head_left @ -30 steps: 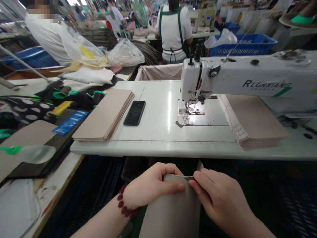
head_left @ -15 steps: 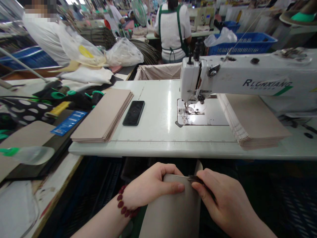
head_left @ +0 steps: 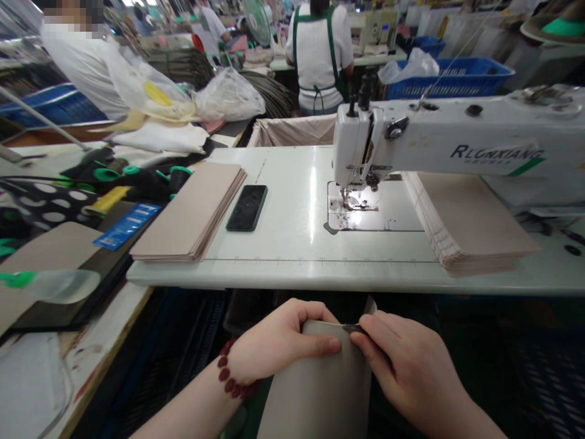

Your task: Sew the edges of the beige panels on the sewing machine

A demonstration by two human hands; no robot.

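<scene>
My left hand grips the top edge of a grey-beige material panel, thumb flat on its near face and fingers behind it. The panel hangs in front of the table edge, and its lower end runs out of view. At its upper right, my right hand is closed around small dark thread snips, mostly hidden by the fingers. Their tip touches the panel's top edge near my left thumb. A narrow flap of material stands up behind my right fingertips.
Past the table edge stands a sewing machine, with a stack of beige panels under its arm. Left are another panel stack, a phone, thread spools and a squeeze bottle. Co-workers are beyond.
My right hand and the snips have shifted slightly left along the panel's top edge. My left hand and the panel have hardly moved.
</scene>
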